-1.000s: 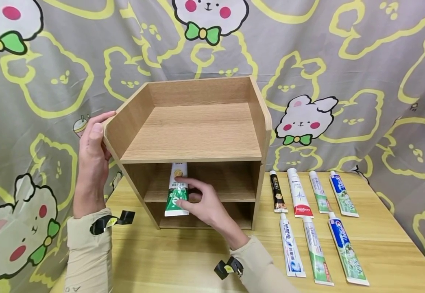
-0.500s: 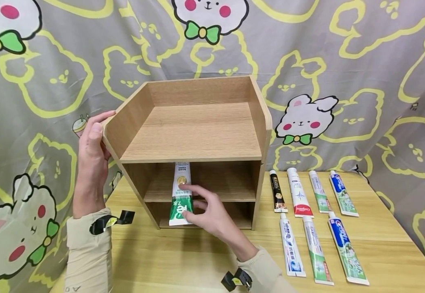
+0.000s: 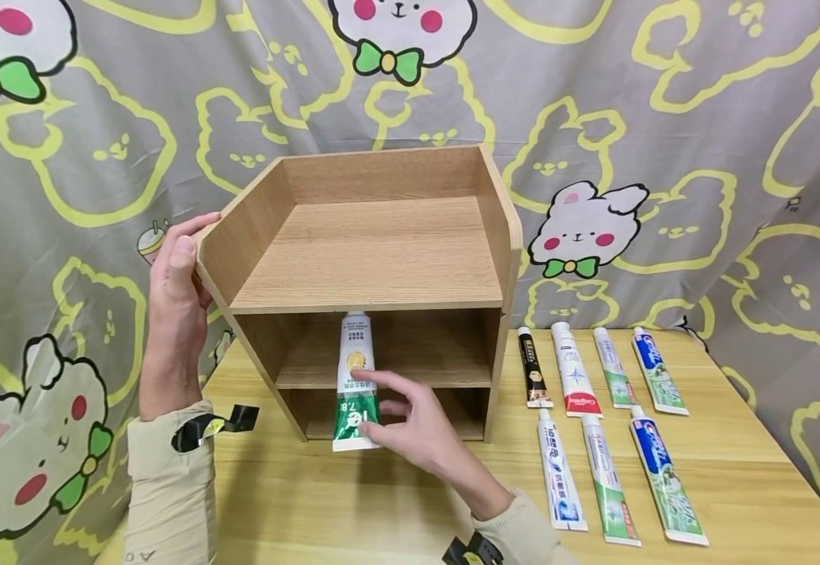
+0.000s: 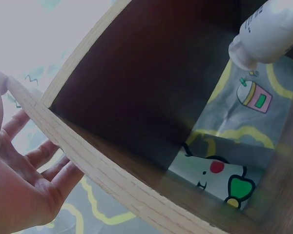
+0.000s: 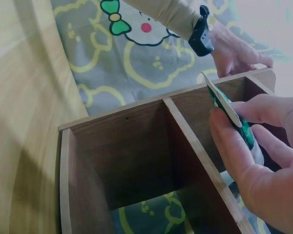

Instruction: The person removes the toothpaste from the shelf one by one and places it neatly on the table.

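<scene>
A white and green toothpaste tube (image 3: 357, 361) is pinched by my right hand (image 3: 417, 428), its crimped end pointing out at the front. The cap end reaches into the upper compartment of a small wooden shelf (image 3: 374, 306), below the top board. In the left wrist view the tube's white cap end (image 4: 263, 36) hangs inside that compartment. My left hand (image 3: 178, 294) grips the shelf's left side panel near its upper front corner, its fingers along the outer face. From the right wrist view, the green crimped end (image 5: 232, 109) sits between my right thumb and fingers.
Several other toothpaste tubes lie in two rows on the wooden table (image 3: 297, 502), right of the shelf, among them a red-ended Colgate tube (image 3: 576, 369) and a black tube (image 3: 534, 367). A lower compartment (image 5: 127, 165) shows under the divider. Patterned cloth (image 3: 699, 118) hangs behind.
My right hand has drawn the toothpaste tube outward and slightly right, so more of it shows in front of the shelf. My left hand stays on the side panel.
</scene>
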A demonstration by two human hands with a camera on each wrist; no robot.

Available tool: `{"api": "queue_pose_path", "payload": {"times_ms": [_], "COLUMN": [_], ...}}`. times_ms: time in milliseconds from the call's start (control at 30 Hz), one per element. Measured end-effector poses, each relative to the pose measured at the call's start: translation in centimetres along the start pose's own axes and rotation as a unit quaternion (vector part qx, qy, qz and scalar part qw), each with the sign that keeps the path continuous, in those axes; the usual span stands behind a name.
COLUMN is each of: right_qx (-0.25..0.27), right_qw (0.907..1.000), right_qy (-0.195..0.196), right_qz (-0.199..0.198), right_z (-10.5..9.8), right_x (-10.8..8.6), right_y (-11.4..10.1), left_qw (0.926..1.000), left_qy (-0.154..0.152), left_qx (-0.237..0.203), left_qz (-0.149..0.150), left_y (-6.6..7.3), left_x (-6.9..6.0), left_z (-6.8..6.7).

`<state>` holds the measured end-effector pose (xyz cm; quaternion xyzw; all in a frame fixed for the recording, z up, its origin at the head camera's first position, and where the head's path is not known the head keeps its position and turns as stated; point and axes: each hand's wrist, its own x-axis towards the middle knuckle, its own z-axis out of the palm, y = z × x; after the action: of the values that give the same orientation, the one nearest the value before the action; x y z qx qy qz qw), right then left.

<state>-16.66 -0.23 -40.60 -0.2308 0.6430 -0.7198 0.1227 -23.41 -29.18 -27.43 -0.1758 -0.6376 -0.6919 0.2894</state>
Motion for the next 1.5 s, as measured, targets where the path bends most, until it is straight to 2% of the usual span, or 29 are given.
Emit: {"api": "queue_pose_path", "payload": {"times_ms": [300, 467, 633, 800, 1067, 1500], "right_qx": [-0.008, -0.006, -0.01, -0.029, -0.044, -0.067], "right_qw": [0.9999, 0.9994, 0.9991, 0.9986, 0.9964, 0.9937], "right_qy": [0.0, -0.012, -0.004, 0.003, 0.006, 0.006], "right_qz": [-0.01, -0.031, -0.041, -0.044, -0.073, -0.09], "right_z": [0.1, 0.3, 0.2, -0.3, -1.2, -2.5], "right_x": [-1.5, -2.2, -3.2, -4.3, -5.7, -7.2], "right_y": [-0.2, -0.4, -0.9, -1.5, -1.7, -1.9], "left_qw": [1.0, 0.9999, 0.9999, 1.0, 0.9999, 1.0], "left_qy": [-0.001, 0.004, -0.001, -0.002, -0.005, 0.001], "left_qx": [-0.002, -0.01, -0.011, -0.003, 0.014, 0.004], "left_qz": [-0.007, 0.0, 0.003, -0.004, -0.006, -0.005], "left_y": [0.0, -0.1, 0.0, 0.0, 0.1, 0.0], "left_x": [0.2, 0.1, 0.1, 0.0, -0.1, 0.0], "left_z": [0.2, 0.1, -0.1, -0.2, -0.2, -0.1]}}
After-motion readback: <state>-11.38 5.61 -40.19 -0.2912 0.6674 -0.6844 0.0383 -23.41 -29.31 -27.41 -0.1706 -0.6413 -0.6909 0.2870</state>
